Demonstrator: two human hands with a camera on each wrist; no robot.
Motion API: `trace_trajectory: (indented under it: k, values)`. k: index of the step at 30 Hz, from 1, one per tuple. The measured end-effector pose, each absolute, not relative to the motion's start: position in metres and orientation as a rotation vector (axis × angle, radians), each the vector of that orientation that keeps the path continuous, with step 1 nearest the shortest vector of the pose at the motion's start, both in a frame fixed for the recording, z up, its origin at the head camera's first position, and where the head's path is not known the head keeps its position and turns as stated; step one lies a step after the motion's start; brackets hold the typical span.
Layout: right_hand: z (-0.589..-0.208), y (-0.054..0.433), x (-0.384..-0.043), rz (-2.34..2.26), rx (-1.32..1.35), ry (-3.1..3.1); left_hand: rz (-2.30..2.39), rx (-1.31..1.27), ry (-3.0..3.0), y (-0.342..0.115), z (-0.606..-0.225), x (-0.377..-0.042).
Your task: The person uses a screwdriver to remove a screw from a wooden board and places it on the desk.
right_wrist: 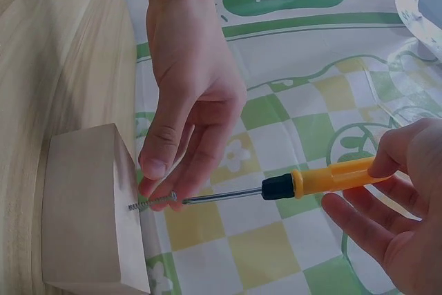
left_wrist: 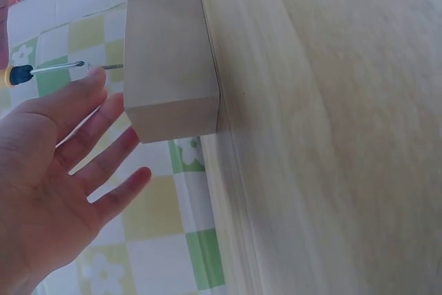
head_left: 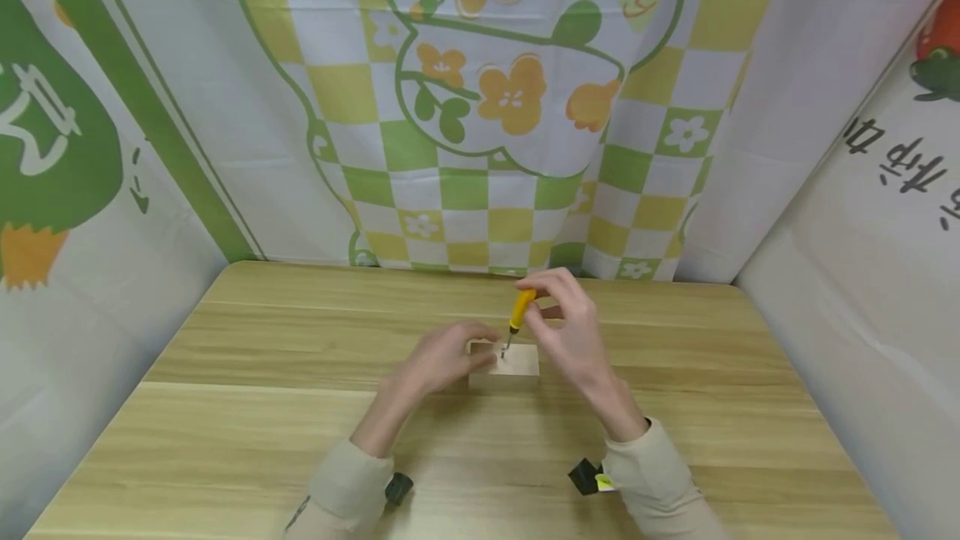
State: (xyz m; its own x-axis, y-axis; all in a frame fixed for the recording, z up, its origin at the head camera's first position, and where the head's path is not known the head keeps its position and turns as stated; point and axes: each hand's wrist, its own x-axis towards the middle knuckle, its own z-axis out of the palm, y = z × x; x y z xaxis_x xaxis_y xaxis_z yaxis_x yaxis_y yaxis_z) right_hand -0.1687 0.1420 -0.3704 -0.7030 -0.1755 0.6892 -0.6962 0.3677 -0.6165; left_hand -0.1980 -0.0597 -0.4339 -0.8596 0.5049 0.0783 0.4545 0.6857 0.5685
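A pale wooden block [head_left: 521,365] lies on the table, with a threaded metal screw [right_wrist: 150,203] standing partly sunk in its top face. My right hand [head_left: 570,327] grips the yellow handle of a screwdriver [right_wrist: 324,177], its shaft tilted down to the screw. In both wrist views the screwdriver's tip sits close by the screw head, with a slight gap. Beside the screw is my left hand [head_left: 442,357], thumb and forefinger near the shank, the other fingers loosely extended along the block [left_wrist: 169,46]. Whether the left fingertips touch the screw, I cannot tell.
The wood-grain table [head_left: 300,432] extends to both sides and in front of the block. A checked, flowered curtain [head_left: 465,190] hangs along its far edge, and white printed cloth walls flank it. Black devices [head_left: 399,488] sit at both wrists.
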Motion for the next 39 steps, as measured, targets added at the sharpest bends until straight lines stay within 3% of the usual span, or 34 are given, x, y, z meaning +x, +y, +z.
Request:
trace_trajectory:
  k: [39]
  values:
    - [-0.362, 0.164, -0.16, 1.323, 0.601, -2.159, 0.995, 0.837, 2.828, -0.04, -0.438, -0.203]
